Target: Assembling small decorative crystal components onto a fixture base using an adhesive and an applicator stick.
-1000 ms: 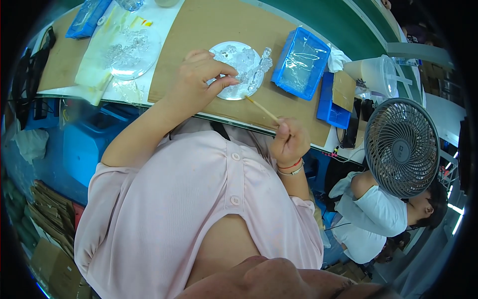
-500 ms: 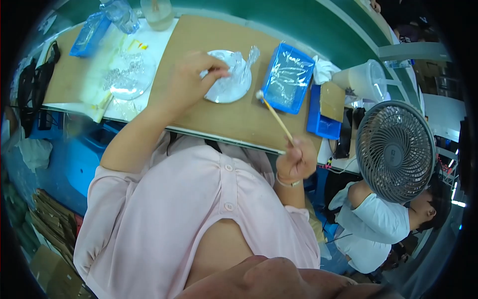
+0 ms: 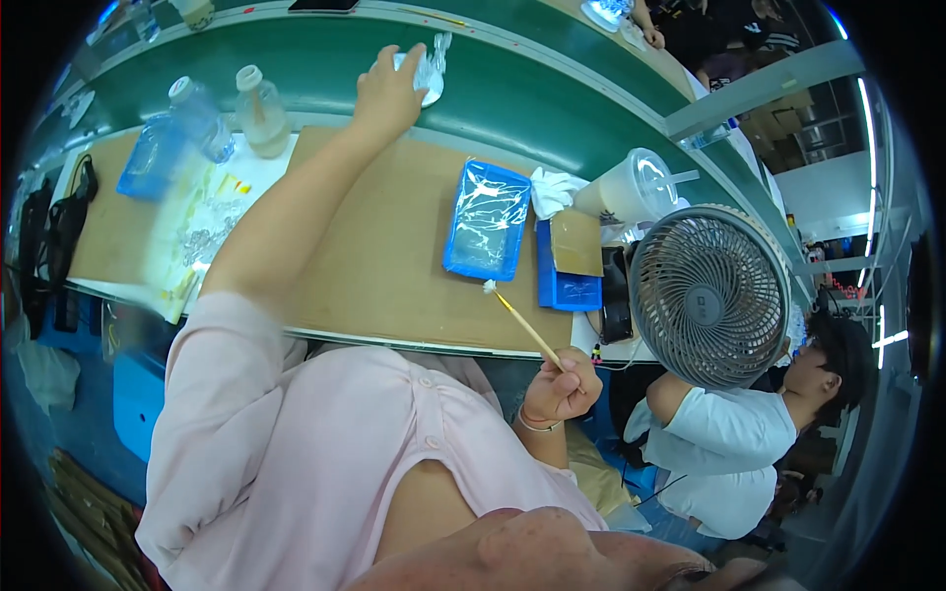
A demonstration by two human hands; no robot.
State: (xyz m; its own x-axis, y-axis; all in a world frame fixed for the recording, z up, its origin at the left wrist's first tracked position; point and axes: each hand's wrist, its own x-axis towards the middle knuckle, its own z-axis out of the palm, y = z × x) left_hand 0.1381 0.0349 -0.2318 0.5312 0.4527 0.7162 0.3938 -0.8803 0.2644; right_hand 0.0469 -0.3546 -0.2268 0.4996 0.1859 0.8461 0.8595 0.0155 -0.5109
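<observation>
My left hand (image 3: 389,97) reaches over the green belt with its fingers closed on a white round plate (image 3: 432,87), largely hidden behind them. A clear, shiny plastic piece (image 3: 440,47) sticks up at the plate's far side. Nearer to me, my right hand (image 3: 564,387) pinches a slim wooden stick (image 3: 527,327) with a white tuft on its tip, held up and slanting to the left. Just beyond that tip lies a blue tray (image 3: 485,234) with clear plastic over it, on the brown cardboard (image 3: 384,246).
A blue box (image 3: 569,286) with a cardboard flap, a lidded cup (image 3: 631,185) with a straw and a grey fan (image 3: 705,305) stand to the right. Two bottles (image 3: 262,116) and another blue tray (image 3: 150,163) are at the left. A person (image 3: 724,433) sits beyond the fan.
My left hand has moved from above the cardboard out to the green belt, and the white plate has gone there with it. The right hand still holds the stick. The view has shifted.
</observation>
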